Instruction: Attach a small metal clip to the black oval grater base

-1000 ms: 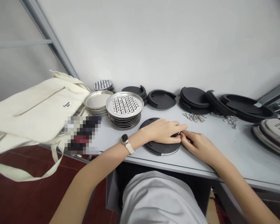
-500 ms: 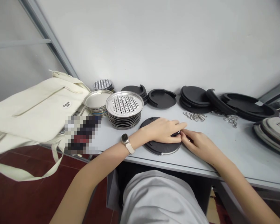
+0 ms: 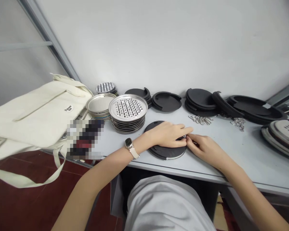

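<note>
A black round disc [image 3: 167, 152] lies on the table in front of me, with a silvery strip along its near rim. My left hand [image 3: 170, 134] rests palm down across it, fingers stretched to the right and slightly apart. At the disc's right edge, my right hand [image 3: 202, 147] has thumb and index finger pinched together, touching the left fingertips. Whatever is in that pinch is too small and covered to make out. Just left of the disc stands a stack of round metal grater plates [image 3: 128, 110].
Behind are plain metal discs [image 3: 101, 103], black round trays [image 3: 167, 102], more black trays [image 3: 201, 98] and small metal clips [image 3: 200, 119]. A large black ring [image 3: 255, 109] and stacked plates [image 3: 283, 136] are at right. A cream bag [image 3: 38, 112] overhangs the left edge of the table [image 3: 236, 150].
</note>
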Available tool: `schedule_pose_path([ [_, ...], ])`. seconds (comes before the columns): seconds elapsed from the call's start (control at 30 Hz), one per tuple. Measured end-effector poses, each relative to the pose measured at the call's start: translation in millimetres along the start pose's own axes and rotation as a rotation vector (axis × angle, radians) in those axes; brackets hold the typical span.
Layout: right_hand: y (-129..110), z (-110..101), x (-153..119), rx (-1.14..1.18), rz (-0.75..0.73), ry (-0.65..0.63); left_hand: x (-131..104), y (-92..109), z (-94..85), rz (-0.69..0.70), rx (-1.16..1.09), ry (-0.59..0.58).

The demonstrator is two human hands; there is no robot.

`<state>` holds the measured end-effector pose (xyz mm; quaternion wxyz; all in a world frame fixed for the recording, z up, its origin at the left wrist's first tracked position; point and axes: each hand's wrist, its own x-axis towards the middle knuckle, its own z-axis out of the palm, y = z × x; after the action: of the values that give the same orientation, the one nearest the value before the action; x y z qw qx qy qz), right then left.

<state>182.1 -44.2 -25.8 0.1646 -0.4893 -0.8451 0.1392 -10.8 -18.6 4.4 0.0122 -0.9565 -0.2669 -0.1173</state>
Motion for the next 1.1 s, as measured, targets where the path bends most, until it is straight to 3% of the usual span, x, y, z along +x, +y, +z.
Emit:
schedule_pose_path([
  [1.1, -1.3, -2.1, 0.3, -0.065, 0.030, -0.056, 2.5, 1.6, -2.2, -0.052, -0.016, -0.023],
])
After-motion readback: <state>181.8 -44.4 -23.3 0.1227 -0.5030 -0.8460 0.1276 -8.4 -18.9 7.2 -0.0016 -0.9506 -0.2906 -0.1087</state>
